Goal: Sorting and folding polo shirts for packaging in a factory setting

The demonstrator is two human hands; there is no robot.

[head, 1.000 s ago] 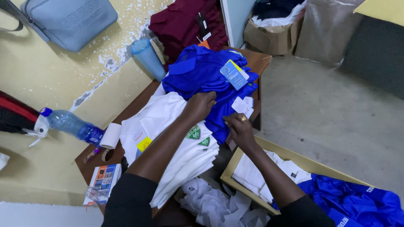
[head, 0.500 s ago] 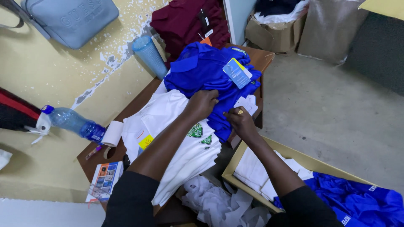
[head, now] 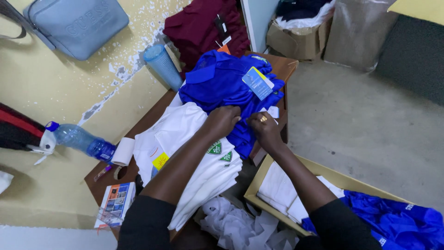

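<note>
Hands both pinching the blue polo shirt (head: pixel 222 83) lying on the counter (head: pixel 286 65), left hand (head: pixel 224 121) and right hand (head: pixel 263 129) gripping its hem just beside the white shirt stack (head: pixel 185 139).

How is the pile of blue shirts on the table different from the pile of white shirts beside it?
The blue shirts lie farther from the person; the white shirts lie nearer, under the left forearm. A blue card tag rests on the blue shirts; the white shirts show green badges and a yellow sticker. Both hands, left hand and right hand, touch the blue shirts' edge. Both piles are folded collared shirts on the table.
</note>
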